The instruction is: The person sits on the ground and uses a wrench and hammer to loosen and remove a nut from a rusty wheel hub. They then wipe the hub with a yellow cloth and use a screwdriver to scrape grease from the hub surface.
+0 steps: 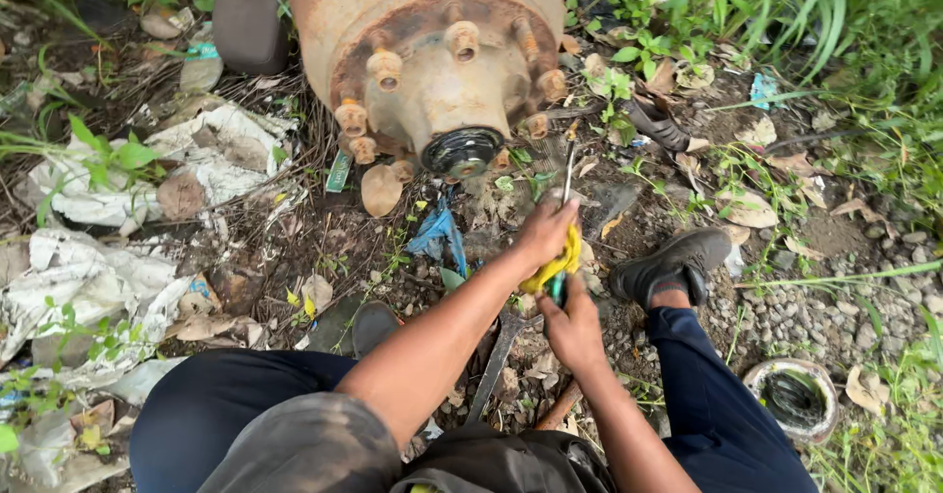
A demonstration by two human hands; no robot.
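My left hand [545, 230] and my right hand [573, 326] both grip a screwdriver [567, 174] with a yellow and green handle [556, 269]. Its thin metal shaft points up toward a large rusty wheel hub [432, 51] with several studs around a dark greasy centre cap [462, 151]. The left hand is higher on the handle, the right hand just below it. The tip ends a little right of the centre cap, near the hub's lower edge.
I squat on littered dirt, dark trousers and a black shoe [668, 267] in view. A wrench [496, 360] lies between my knees. Crumpled white paper [88, 277] lies left, a round tin [796, 395] lower right, grass along the right edge.
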